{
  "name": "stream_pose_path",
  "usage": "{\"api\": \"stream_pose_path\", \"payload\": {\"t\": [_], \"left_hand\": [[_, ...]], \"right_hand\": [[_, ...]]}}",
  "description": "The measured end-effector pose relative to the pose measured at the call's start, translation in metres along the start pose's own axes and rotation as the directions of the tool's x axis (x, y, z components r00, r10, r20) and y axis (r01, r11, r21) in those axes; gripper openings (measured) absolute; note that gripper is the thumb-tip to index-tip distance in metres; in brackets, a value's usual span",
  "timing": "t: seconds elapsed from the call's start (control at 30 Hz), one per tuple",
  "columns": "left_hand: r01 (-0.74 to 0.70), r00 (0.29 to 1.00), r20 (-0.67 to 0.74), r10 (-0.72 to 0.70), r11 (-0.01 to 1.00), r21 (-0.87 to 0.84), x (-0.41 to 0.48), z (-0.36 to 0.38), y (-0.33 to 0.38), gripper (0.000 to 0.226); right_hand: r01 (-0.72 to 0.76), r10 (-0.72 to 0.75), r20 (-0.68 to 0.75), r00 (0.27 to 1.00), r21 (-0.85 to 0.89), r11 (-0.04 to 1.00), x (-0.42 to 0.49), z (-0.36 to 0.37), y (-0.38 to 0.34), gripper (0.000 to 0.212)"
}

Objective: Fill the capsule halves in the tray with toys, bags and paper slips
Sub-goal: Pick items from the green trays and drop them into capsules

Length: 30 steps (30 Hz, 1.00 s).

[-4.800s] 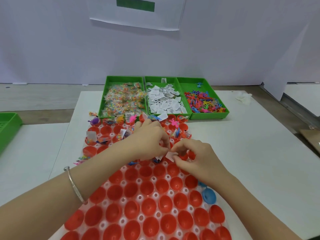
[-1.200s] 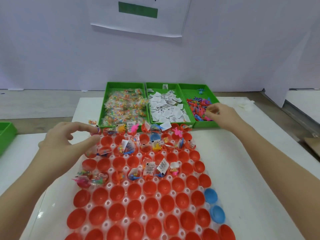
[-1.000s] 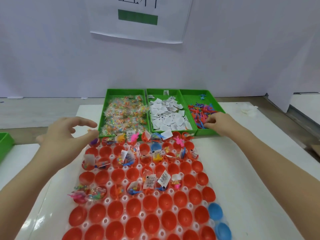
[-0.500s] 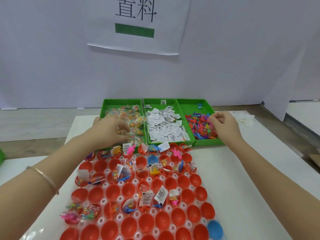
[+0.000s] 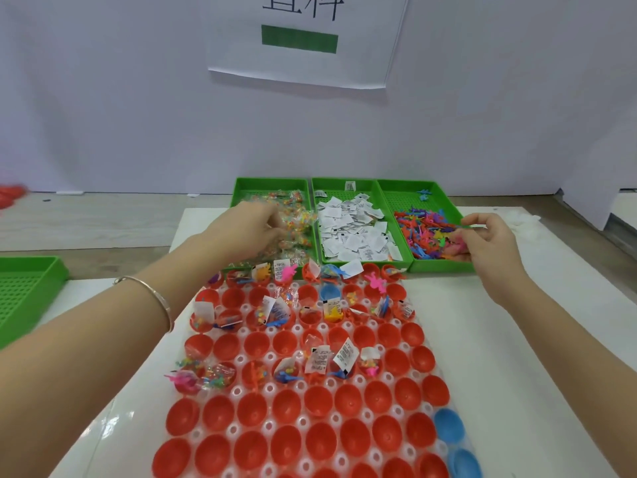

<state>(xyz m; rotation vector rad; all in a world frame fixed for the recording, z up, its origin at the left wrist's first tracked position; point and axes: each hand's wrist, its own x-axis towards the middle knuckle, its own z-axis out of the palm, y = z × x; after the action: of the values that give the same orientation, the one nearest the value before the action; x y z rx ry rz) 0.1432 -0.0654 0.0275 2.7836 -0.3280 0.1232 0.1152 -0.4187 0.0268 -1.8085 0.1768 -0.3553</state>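
Note:
A clear tray (image 5: 241, 391) of red capsule halves (image 5: 286, 405) lies in front of me; its far rows hold toys, small bags and paper slips, its near rows hold nothing. Behind it stand three green bins: bags (image 5: 293, 215), paper slips (image 5: 355, 229) and coloured toys (image 5: 427, 229). My left hand (image 5: 251, 225) is down in the bag bin, fingers curled among the bags. My right hand (image 5: 482, 236) is at the toy bin's right edge, pinching a small green toy piece and cradling pinkish toys under its fingers.
Another green bin (image 5: 24, 291) sits at the left on a second white table. Two blue capsule halves (image 5: 448, 426) lie at the tray's right edge. A white wall with a paper sign (image 5: 303, 39) rises behind the bins.
My left hand went from above the tray's left side forward into the bag bin. My right hand stayed at the toy bin and shifted to its right edge, picking up toys.

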Motion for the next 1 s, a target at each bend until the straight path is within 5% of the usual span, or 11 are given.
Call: {"api": "stream_pose_path", "payload": {"t": [0.13, 0.23, 0.4, 0.57, 0.67, 0.73, 0.83, 0.87, 1.0], "left_hand": [[-0.009, 0.999, -0.038, 0.007, 0.999, -0.044, -0.003, 0.0, -0.004, 0.012], [0.008, 0.995, -0.098, -0.023, 0.99, -0.144, -0.005, 0.002, -0.004, 0.015], [0.039, 0.988, -0.138, -0.068, 0.978, -0.206, -0.005, 0.004, -0.006, 0.026], [0.069, 0.97, -0.195, -0.146, 0.933, -0.353, -0.006, 0.005, -0.005, 0.026], [0.097, 0.945, -0.221, -0.24, 0.853, -0.513, -0.007, 0.003, -0.002, 0.026], [0.151, 0.92, -0.141, -0.365, 0.665, -0.731, -0.009, -0.001, 0.003, 0.028], [0.212, 0.892, 0.157, -0.425, 0.084, -0.974, -0.011, -0.013, 0.018, 0.026], [0.225, 0.884, 0.216, -0.415, -0.027, -0.974, -0.011, -0.015, 0.024, 0.023], [0.271, 0.875, 0.327, -0.357, -0.2, -0.942, -0.015, -0.018, 0.041, 0.016]], "right_hand": [[-0.042, 0.041, -0.014, 0.999, -0.052, 0.998, 0.006, 0.012, -0.005, 0.029], [0.064, -0.033, 0.113, 0.993, -0.278, 0.958, 0.008, 0.024, -0.008, 0.009], [0.332, -0.132, 0.357, 0.925, -0.588, 0.738, 0.018, 0.049, -0.013, 0.025], [0.424, 0.175, 0.483, 0.858, -0.858, 0.291, 0.029, 0.079, -0.018, 0.057], [0.429, 0.117, 0.486, 0.866, -0.843, 0.323, 0.028, 0.085, -0.012, 0.032], [0.446, 0.036, 0.493, 0.869, -0.813, 0.375, 0.024, 0.086, -0.01, 0.015], [0.421, 0.009, 0.481, 0.876, -0.775, 0.472, 0.024, 0.083, -0.007, 0.017], [0.389, 0.012, 0.468, 0.884, -0.749, 0.536, 0.025, 0.081, -0.006, 0.02], [0.26, -0.027, 0.38, 0.925, -0.578, 0.773, 0.024, 0.075, -0.014, 0.018]]}}
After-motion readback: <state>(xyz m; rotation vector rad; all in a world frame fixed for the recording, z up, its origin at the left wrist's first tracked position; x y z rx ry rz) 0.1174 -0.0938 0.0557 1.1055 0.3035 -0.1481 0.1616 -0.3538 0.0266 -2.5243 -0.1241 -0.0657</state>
